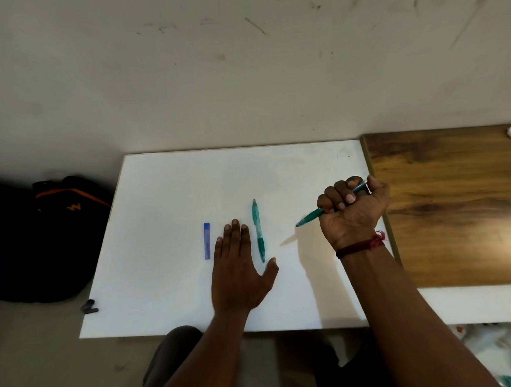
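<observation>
Right hand (352,210): grip fully closed, fist round a teal pen (310,216), tip raised above the white desk (161,196). Left hand (237,275): flat, fingers straight, between second teal pen (258,231) and blue strip (207,240). Advisably, shift to a writing hold before lowering.

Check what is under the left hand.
The left hand lies flat on the white board; whatever its palm covers is hidden. A blue strip and a teal pen lie beside it, uncovered.

On table (167,202), L to R: case (207,240), left grip (239,270), loose pen (258,231), right grip (352,211) w/ 2nd pen (310,217).
</observation>
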